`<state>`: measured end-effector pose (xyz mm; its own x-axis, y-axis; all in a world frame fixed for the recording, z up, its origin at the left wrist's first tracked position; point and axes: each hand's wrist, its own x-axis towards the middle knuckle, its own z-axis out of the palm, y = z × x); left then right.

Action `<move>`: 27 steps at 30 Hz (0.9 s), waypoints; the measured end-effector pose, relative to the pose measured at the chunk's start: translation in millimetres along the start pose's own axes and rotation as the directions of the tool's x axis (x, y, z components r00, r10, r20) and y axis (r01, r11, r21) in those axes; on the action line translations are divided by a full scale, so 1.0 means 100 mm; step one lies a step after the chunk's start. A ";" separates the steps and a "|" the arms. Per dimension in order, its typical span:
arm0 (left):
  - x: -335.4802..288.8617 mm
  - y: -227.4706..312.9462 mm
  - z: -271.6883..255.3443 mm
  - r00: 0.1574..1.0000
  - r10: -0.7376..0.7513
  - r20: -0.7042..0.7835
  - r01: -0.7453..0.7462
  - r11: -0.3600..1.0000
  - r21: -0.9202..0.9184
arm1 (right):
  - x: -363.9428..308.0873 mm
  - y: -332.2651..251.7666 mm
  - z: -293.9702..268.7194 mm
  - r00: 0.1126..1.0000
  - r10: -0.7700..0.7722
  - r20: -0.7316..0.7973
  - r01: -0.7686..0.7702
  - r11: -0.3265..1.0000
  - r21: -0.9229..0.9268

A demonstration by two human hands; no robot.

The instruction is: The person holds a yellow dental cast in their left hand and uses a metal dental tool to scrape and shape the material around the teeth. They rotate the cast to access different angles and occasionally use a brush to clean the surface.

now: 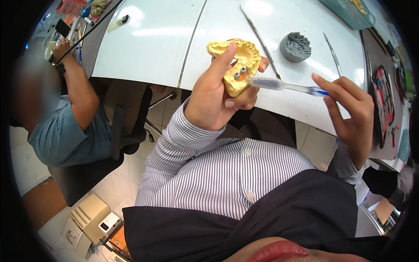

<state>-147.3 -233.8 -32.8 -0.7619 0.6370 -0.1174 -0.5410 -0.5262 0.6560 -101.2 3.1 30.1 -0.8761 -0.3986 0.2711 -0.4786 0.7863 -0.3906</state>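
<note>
My left hand point(218, 91) is closed around a yellow plaster dental model point(246, 54), thumb across its upper side and fingers wrapped beneath. Two small grey cylinders point(240, 74) stand in an orange-pink patch on the model's near end. My right hand point(351, 107) pinches the end of a clear toothbrush point(290, 87) with a blue-tinted handle, index finger stretched along above it. The brush head meets the model's edge beside the cylinders. Both hands are above the near edge of the white table.
On the white table point(152, 52) lie a long metal dental tool point(259, 39), a grey round block with a rough top point(296, 46), a scalpel-like tool point(333, 54) and a teal basket point(349, 15). A person in a blue shirt point(74, 126) sits at left. An open red-and-black tool case point(384, 102) is at right.
</note>
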 end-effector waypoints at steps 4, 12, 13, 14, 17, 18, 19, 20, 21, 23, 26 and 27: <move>-0.02 -0.01 0.07 1.000 0.025 0.005 -0.025 1.000 0.001 | 0.04 -0.02 0.17 0.998 -0.068 -0.008 0.068 0.997 0.042; -0.02 0.06 0.04 0.997 0.055 0.048 -0.053 0.998 -0.038 | -0.02 0.07 -0.01 0.990 -0.078 -0.116 0.075 0.997 -0.034; -0.01 0.05 0.05 0.998 0.047 0.046 -0.047 0.999 -0.017 | 0.01 0.04 0.01 0.983 -0.086 -0.164 0.087 0.996 -0.001; -0.02 0.04 0.06 0.998 0.047 0.035 -0.047 0.999 0.013 | 0.03 0.01 0.06 0.971 -0.101 -0.217 0.112 0.993 0.041; -0.03 0.01 0.07 0.999 0.048 0.009 -0.049 0.995 0.085 | 0.02 -0.02 0.20 0.988 -0.100 -0.117 0.097 0.995 -0.036; -0.03 0.01 0.06 0.999 0.050 0.006 -0.051 0.994 0.099 | 0.02 0.02 0.18 0.988 -0.093 -0.124 0.085 0.994 -0.075; -0.03 0.00 0.03 0.998 0.058 0.001 -0.057 0.993 0.105 | 0.03 0.01 0.16 0.982 -0.070 -0.176 0.059 0.996 -0.064; -0.03 -0.01 0.04 0.998 0.063 -0.028 -0.059 0.991 0.121 | 0.01 0.01 0.15 0.973 -0.041 -0.226 0.030 0.998 -0.051; -0.03 -0.01 0.06 0.996 0.071 -0.060 -0.063 0.989 0.136 | 0.00 -0.02 0.16 0.970 -0.014 -0.243 0.011 1.000 -0.016; -0.02 0.00 0.14 0.987 0.092 -0.131 -0.068 0.982 0.177 | -0.02 -0.10 0.23 0.980 -0.007 -0.200 0.011 1.000 0.019; -0.01 0.00 0.12 0.986 0.104 -0.134 -0.080 0.982 0.173 | -0.08 -0.10 0.24 0.993 0.032 -0.112 -0.028 0.999 0.034; -0.01 0.01 0.11 0.984 0.108 -0.144 -0.084 0.983 0.161 | -0.10 -0.06 0.19 0.993 0.042 -0.109 -0.038 0.999 0.036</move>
<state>-143.2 -228.5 -24.0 -0.8592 0.4886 -0.1520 -0.4103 -0.4804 0.7751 -90.9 -6.6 13.5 -0.8839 -0.3115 0.3489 -0.4467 0.7833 -0.4323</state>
